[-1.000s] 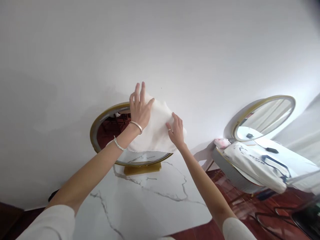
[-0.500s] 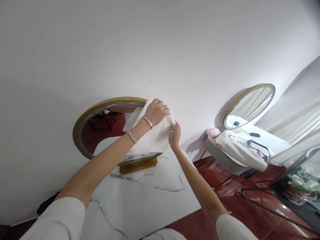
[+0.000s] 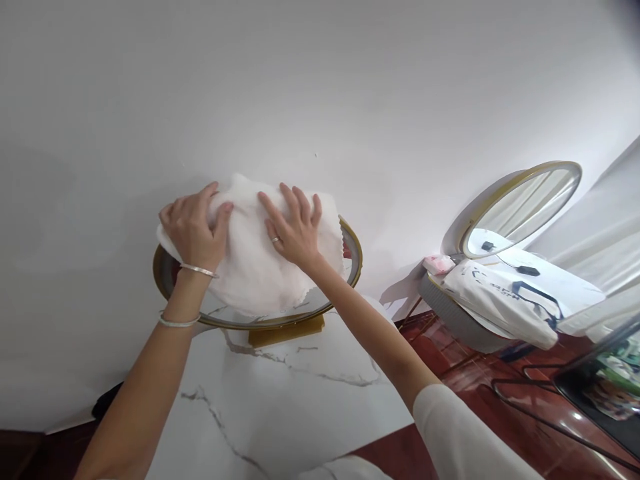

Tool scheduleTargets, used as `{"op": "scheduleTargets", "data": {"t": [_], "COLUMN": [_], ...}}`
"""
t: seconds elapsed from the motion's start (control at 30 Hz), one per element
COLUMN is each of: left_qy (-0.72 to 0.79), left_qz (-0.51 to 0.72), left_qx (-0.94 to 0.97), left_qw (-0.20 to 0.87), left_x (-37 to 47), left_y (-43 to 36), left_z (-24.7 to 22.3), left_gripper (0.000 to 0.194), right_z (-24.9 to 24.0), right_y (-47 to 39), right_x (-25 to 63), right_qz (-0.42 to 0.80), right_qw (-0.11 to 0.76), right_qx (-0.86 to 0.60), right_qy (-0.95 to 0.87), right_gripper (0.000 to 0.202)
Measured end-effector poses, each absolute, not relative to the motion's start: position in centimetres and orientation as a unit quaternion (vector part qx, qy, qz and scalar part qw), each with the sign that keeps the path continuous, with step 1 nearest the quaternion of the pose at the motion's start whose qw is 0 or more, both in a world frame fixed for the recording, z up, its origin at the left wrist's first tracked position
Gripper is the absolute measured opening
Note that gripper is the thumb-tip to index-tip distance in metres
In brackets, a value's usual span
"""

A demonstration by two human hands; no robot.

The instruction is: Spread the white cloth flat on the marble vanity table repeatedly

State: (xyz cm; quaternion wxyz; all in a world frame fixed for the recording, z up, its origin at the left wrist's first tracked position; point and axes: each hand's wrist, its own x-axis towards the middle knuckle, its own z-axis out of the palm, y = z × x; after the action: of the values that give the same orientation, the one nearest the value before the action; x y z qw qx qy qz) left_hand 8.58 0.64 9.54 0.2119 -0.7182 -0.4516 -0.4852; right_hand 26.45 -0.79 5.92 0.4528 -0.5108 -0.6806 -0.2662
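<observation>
A white cloth (image 3: pixel 260 267) with a zigzag edge hangs over the upper part and much of the face of an oval, gold-rimmed mirror (image 3: pixel 356 257). My left hand (image 3: pixel 195 227), with two bracelets on its wrist, is curled over the cloth at the mirror's upper left rim, thumb and fingers on the fabric. Right of it, my right hand (image 3: pixel 295 230), wearing a ring, lies on the cloth with its fingers spread near the top edge. The mirror's gold base (image 3: pixel 286 333) stands on a white marble-patterned table (image 3: pixel 280 407).
To the right, a second round mirror (image 3: pixel 523 207) stands on another white table, with a pink-white packet (image 3: pixel 439 264) and a white bag (image 3: pixel 500 300) nearby. A black chair or tray (image 3: pixel 600 407) is at the far right. A pale wall (image 3: pixel 310 87) rises behind.
My left hand has moved left to the mirror's upper left rim. My right hand has shifted left onto the cloth and spread its fingers. The cloth now lies wider across the mirror.
</observation>
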Motion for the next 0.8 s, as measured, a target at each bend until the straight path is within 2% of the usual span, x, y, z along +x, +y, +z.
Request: {"op": "scheduleTargets", "data": {"t": [0.17, 0.33, 0.43, 0.53, 0.67, 0.8], "left_qy": [-0.398, -0.293, -0.197, -0.125, -0.116, -0.214], "left_qz": [-0.436, -0.366, -0.293, -0.243, -0.323, -0.454], "left_qx": [-0.770, -0.846, -0.893, -0.914, -0.895, -0.841], "left_qw": [0.244, 0.253, 0.279, 0.299, 0.286, 0.200], "left_x": [10.3, 17.5, 22.3, 25.3, 24.0, 17.5], "left_y": [0.2, 0.6, 0.8, 0.8, 1.2, 2.0], "left_z": [9.3, 10.3, 9.4, 8.0, 7.8, 8.7], "left_gripper": [0.046, 0.039, 0.034, 0.037, 0.036, 0.031], "right_z": [5.5, 2.1, -1.4, -3.9, -3.0, 1.2], "right_y": [-0.6, -1.4, -2.2, -2.9, -3.0, -2.0], "right_x": [27.0, 30.8, 32.6, 33.4, 32.7, 29.8], "right_qz": [-0.275, -0.246, -0.222, -0.200, -0.258, -0.307], "right_qw": [0.455, 0.547, 0.603, 0.633, 0.636, 0.568], "right_qx": [-0.504, -0.568, -0.605, -0.639, -0.626, -0.597], "right_qy": [-0.681, -0.564, -0.471, -0.388, -0.370, -0.476], "right_gripper": [0.046, 0.052, 0.058, 0.060, 0.051, 0.051]}}
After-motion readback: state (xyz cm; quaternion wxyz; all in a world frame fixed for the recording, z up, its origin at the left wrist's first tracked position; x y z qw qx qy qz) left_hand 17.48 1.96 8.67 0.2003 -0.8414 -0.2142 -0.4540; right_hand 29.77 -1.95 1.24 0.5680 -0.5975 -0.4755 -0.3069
